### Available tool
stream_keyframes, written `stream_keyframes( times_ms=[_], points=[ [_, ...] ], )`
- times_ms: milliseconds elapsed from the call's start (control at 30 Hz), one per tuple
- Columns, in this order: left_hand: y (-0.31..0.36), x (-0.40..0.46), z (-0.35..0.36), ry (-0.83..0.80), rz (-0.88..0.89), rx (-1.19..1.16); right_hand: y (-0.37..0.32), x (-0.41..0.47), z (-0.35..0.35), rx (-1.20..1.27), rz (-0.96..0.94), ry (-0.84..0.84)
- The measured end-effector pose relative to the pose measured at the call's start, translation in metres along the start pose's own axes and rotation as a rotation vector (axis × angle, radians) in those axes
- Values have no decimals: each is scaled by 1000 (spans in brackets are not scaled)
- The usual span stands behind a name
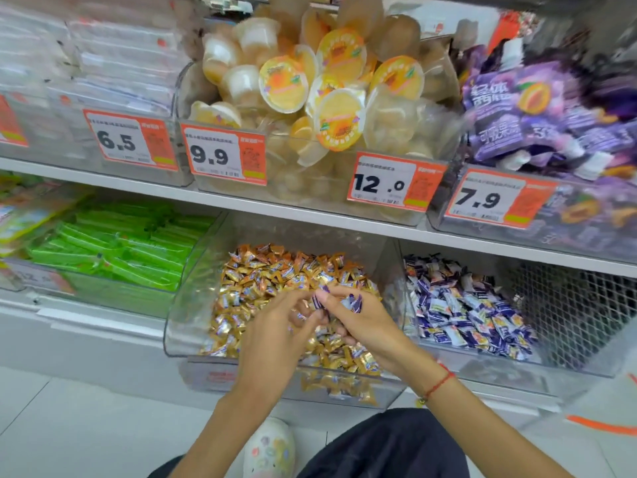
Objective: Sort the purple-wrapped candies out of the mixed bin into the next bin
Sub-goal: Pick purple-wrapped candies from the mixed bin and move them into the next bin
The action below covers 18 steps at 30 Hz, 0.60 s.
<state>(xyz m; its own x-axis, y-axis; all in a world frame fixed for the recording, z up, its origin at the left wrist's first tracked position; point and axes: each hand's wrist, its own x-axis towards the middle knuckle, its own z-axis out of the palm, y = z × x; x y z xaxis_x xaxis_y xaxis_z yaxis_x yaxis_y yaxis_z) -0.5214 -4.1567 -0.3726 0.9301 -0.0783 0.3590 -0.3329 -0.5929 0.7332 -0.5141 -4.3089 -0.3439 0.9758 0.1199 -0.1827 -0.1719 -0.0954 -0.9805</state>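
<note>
The purple-wrapped candies [355, 302] are small and very light, it seems, with thin crinkly wrappers that could slip. They are best pinched by the twisted ends or picked up a few at a time. Some of them are held in the right hand [358, 319], near the middle of the frame, low down. Its fingers are curled round a little bunch, and purple wrapper ends can be seen poking out on top.

The left hand [275, 326] is touching the right one. Its fingers are bent and its tips are pinched at something small right by the bunch, but what is pinched cannot be told, since that part is blurred.

Both hands are held over the mixed bin [193, 326], which is full of gold candies. The next bin [568, 360], at the lower right, is already filled with purple and white candies
</note>
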Motion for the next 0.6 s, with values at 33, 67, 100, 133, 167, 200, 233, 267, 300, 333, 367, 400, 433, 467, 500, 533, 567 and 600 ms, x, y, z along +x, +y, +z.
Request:
stream_keyframes(
  times_ms=[33, 67, 100, 133, 167, 200, 233, 267, 300, 333, 367, 400, 433, 467, 500, 533, 567, 600],
  points=[
    [9, 0, 7, -15, -4, -50, -1, -5, -6, 21, 13, 33],
    [15, 0, 15, -24, -11, -93, -1, -11, -13, 28, 29, 70],
    [20, 1, 21, -37, -12, -124, -2, -17, -20, 31, 33, 109],
    [25, 3, 26, -64, -7, -150, -2, -21, -26, 40, 18, 154],
    [27, 5, 31, -108, 4, -165, -2, -26, -33, 42, -17, 210],
    [28, 8, 35, -160, 18, -170, -1, -30, -41, 26, -74, 285],
    [25, 10, 36, -208, 28, -155, 0, -33, -50, -11, -145, 377],
    [19, 13, 36, -242, 27, -123, 2, -36, -60, -53, -217, 484],
    [10, 15, 34, -256, 19, -77, 4, -38, -72, -91, -282, 593],
    [-2, 17, 31, -262, -5, -18, 7, -40, -84, -143, -349, 695],
    [-13, 18, 27, -262, -29, 39, 9, -40, -98, -240, -421, 779],
    [-26, 21, 22, -278, -63, 87, 14, -36, -111, -381, -478, 845],
    [-37, 23, 16, -311, -92, 122, 19, -30, -124, -537, -516, 884],
    [-46, 25, 11, -365, -118, 150, 28, -19, -138, -680, -520, 887],
    [-54, 27, 6, -428, -135, 185, 35, -8, -147, -791, -463, 833],
    [-59, 30, -1, -483, -147, 221, 44, 5, -154, -903, -357, 734],
    [-66, 32, -6, -522, -154, 247, 54, 16, -159, -1041, -244, 623],
    [-74, 35, -11, -547, -165, 271, 65, 26, -161, -1169, -139, 530]
  ],
)
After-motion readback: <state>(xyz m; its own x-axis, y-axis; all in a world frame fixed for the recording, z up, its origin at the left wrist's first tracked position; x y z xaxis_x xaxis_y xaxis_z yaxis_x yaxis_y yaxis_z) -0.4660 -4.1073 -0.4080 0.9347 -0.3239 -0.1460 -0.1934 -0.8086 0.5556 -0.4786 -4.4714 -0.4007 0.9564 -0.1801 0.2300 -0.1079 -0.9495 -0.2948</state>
